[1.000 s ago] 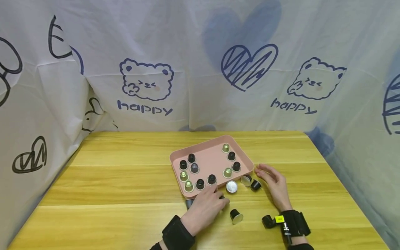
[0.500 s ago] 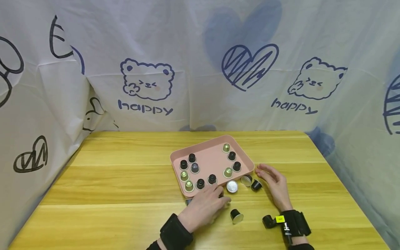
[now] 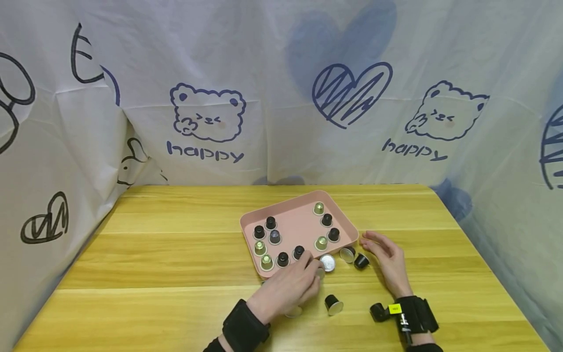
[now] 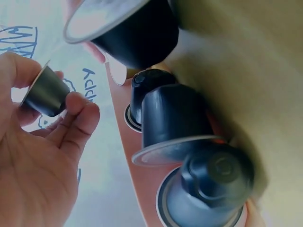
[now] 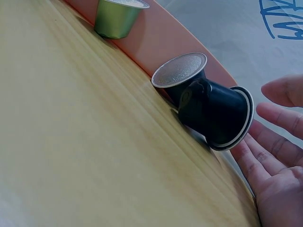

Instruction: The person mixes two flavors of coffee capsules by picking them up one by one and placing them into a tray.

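In the left wrist view, my left hand (image 3: 286, 286) pinches a dark coffee capsule (image 4: 47, 92) between thumb and fingers. The head view has this hand at the front wall of the pink tray (image 3: 292, 226), its fingers largely hiding the capsule. Behind the tray's right corner, my right hand (image 3: 389, 264) rests with loosely bent fingers and holds nothing. Closest to it is a black capsule (image 5: 215, 113) lying on its side, against another capsule (image 5: 180, 71) with its foil lid tilted up. Inside the tray, black capsules (image 3: 283, 259) and green capsules (image 3: 266, 262) stand lid down.
Outside the tray's front wall sits a green capsule (image 5: 118, 19) with its lid upward. A black capsule (image 3: 333, 304) lies nearer the front of the wooden table (image 3: 154, 254). Another capsule's pale lid (image 3: 293, 311) shows beneath the left hand. White printed cloth (image 3: 286, 122) hangs behind.
My left hand has turned and drawn slightly back, and now has a capsule in its pinch. It covers the grey capsule seen earlier at the tray's front left corner. The right hand stays still.
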The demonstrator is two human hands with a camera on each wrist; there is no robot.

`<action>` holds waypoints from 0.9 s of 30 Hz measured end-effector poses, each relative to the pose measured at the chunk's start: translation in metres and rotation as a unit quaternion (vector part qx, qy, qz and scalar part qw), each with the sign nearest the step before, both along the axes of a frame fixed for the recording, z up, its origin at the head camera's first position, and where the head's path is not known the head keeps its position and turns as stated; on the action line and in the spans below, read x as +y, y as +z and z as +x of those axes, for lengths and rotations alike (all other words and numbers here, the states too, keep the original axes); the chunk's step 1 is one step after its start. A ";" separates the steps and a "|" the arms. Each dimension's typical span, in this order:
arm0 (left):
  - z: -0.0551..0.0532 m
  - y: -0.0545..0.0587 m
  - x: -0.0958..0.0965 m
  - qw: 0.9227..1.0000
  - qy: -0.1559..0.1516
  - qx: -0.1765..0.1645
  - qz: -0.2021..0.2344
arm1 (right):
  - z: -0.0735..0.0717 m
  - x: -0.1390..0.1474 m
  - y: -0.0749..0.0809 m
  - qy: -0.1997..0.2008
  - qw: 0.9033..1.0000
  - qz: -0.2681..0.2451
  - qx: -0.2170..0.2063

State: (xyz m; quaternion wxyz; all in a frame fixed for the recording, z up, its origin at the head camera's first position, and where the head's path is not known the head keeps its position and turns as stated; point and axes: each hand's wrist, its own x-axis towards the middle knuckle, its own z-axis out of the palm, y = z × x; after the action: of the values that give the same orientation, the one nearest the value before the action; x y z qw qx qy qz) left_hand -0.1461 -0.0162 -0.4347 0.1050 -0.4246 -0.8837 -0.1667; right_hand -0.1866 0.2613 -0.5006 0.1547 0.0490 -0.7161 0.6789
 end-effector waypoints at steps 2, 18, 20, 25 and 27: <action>0.000 0.000 -0.001 1.000 0.001 0.001 0.009 | 0.000 0.000 0.000 0.002 1.000 -0.002 0.004; -0.011 0.000 -0.008 0.987 0.014 -0.013 0.157 | 0.000 0.001 -0.002 0.009 1.000 -0.005 0.020; -0.013 0.000 -0.008 0.982 0.019 -0.024 0.184 | 0.000 0.000 -0.002 0.005 1.000 -0.004 0.016; -0.017 0.002 -0.013 0.971 0.035 -0.077 0.223 | 0.000 0.000 -0.001 -0.003 1.000 -0.002 0.004; -0.018 0.004 -0.016 0.967 0.048 -0.102 0.227 | 0.000 -0.001 -0.001 -0.003 1.000 -0.003 0.004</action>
State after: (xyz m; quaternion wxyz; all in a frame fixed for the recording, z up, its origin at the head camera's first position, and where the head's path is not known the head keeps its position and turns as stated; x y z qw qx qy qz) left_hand -0.1642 -0.0322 -0.4303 0.1156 -0.3270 -0.8481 -0.4005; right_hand -0.1869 0.2607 -0.5013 0.1594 0.0490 -0.7139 0.6801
